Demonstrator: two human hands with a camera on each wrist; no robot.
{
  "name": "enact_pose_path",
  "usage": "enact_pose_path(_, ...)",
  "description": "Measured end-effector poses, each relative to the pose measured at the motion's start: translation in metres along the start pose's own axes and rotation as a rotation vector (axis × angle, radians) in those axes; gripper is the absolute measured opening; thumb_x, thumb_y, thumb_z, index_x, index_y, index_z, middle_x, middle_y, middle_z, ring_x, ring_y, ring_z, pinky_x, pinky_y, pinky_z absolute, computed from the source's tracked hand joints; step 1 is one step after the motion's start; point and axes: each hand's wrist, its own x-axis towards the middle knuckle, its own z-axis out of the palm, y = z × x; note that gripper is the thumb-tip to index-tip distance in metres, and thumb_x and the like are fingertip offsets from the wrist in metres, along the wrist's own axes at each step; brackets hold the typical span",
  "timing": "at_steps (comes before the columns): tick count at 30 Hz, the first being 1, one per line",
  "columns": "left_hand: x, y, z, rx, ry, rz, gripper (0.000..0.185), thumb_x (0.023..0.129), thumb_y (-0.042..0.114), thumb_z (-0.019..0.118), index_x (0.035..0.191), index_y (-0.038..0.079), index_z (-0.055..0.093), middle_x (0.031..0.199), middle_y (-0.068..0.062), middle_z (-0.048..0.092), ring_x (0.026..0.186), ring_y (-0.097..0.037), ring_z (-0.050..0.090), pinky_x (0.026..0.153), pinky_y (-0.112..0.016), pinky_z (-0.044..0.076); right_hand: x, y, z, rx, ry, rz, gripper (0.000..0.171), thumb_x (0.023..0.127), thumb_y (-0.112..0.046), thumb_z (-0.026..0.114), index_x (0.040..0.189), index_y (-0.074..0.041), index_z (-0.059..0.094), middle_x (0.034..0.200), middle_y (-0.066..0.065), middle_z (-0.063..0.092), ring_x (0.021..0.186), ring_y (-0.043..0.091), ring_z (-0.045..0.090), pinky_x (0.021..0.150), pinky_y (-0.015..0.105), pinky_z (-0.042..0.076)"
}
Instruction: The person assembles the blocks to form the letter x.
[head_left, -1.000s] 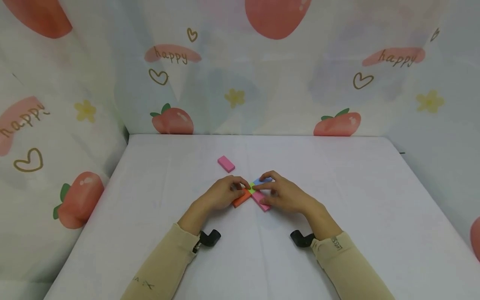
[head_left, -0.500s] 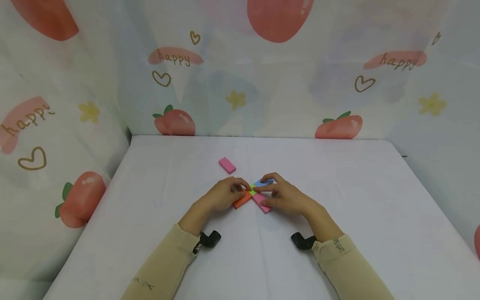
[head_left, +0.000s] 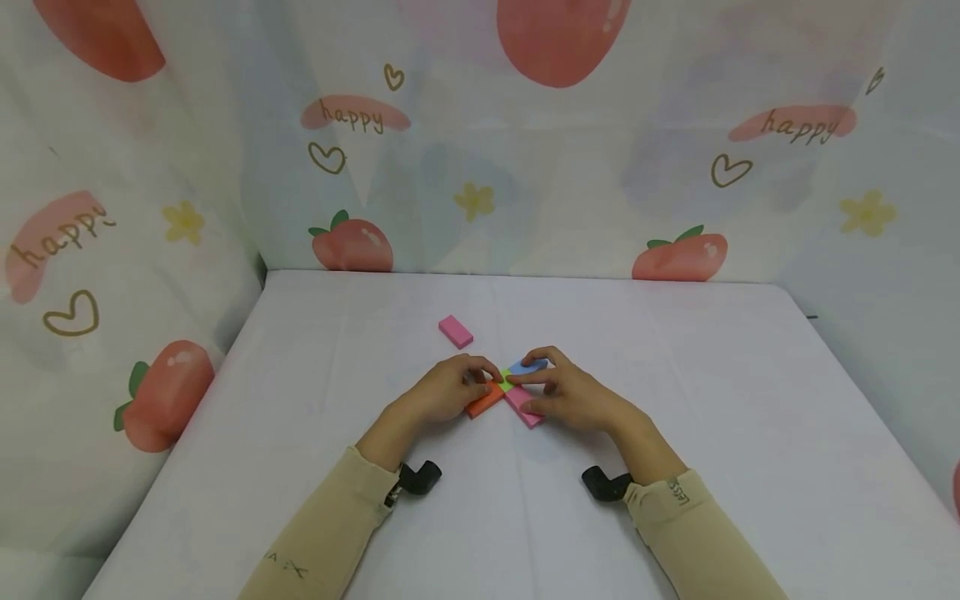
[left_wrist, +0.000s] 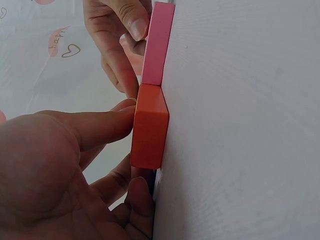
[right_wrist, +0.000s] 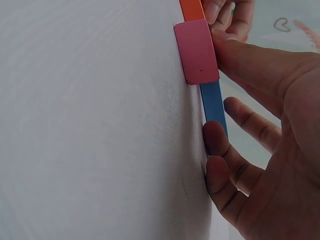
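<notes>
Four-armed and low on the table, an orange block (head_left: 483, 404), a near pink block (head_left: 521, 405) and a blue block (head_left: 517, 367) meet around a small green piece (head_left: 506, 381). My left hand (head_left: 444, 388) rests its thumb on the orange block, its other fingers bent behind it and a fingertip at the green piece. My right hand (head_left: 576, 388) has its thumb on the pink block, with one fingertip at the green piece and another at the blue block. In the right wrist view, lower fingers curl beside the blue block (right_wrist: 214, 102). The hands partly hide the blocks.
A second pink block (head_left: 456, 331) lies apart, beyond the left hand. The table (head_left: 675, 350) has a white cover. A curtain (head_left: 555, 167) printed with fruit and hearts stands behind it. Each wrist carries a black camera (head_left: 422, 477).
The head view has shifted slightly, moving the scene a little down and right. Both hands and the blocks keep their places relative to each other.
</notes>
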Motion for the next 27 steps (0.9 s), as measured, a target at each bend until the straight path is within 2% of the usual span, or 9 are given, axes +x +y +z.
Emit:
enact_pose_path(10, -0.0003, 0.0013, 0.0012, 0.006, 0.004, -0.004, 0.016, 0.097, 0.028, 0.058, 0.109, 0.038, 0.064, 0.099, 0.006, 0.059, 0.089, -0.016, 0.054, 0.076, -0.032, 0.045, 0.0003, 0.0025, 0.0001, 0.020, -0.009, 0.020, 0.041, 0.087, -0.037, 0.071, 0.126, -0.042, 0.062, 0.140, -0.012, 0.034, 0.103, 0.017, 0.049, 0.082, 0.033, 0.043)
enact_pose_path(27, -0.0009, 0.0064, -0.0007, 0.020, 0.022, -0.002, 0.016, 0.095, 0.028, 0.061, 0.108, 0.034, 0.067, 0.098, 0.006, 0.061, 0.088, -0.016, 0.056, 0.074, -0.032, 0.046, -0.0030, -0.0012, -0.0023, 0.034, -0.004, 0.006, 0.041, 0.086, -0.038, 0.072, 0.126, -0.041, 0.062, 0.141, -0.010, 0.035, 0.104, 0.018, 0.049, 0.083, 0.034, 0.041)
